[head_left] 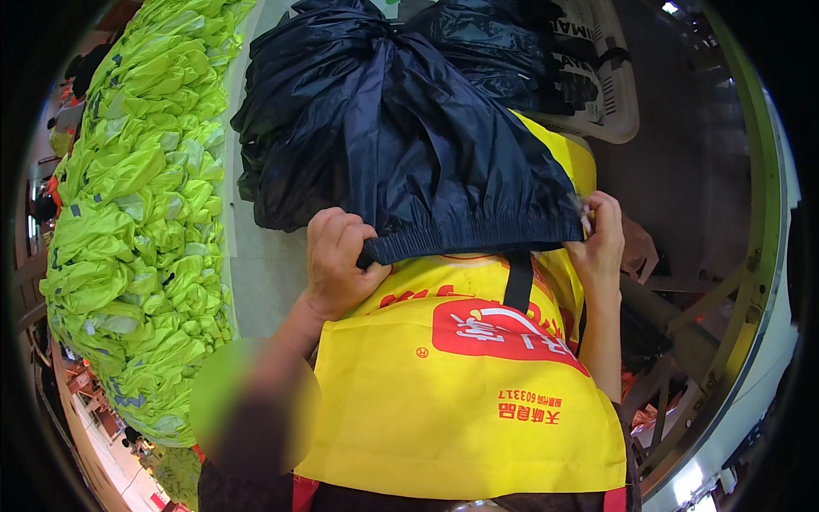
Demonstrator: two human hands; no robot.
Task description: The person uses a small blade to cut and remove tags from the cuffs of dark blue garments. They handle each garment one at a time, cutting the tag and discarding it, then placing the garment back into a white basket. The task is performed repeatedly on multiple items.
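A dark navy, shiny garment (409,154) with a gathered elastic band (478,232) is spread out before me, the band stretched across my front. My left hand (339,260) is closed in a fist around the band's left end. At the other end, my right hand (599,229) pinches the band's edge between thumb and fingers. A short black strap (518,282) hangs from below the band onto my yellow apron (461,427), which has red printing. The garment's far part is bunched up on the table.
To the left lies a long heap of lime-green garments (145,222). More black shiny fabric (486,51) is piled at the back, beside a white plastic basket (627,102). A pale tabletop (264,273) shows between the heap and the dark garment. Metal framing (734,333) stands at the right.
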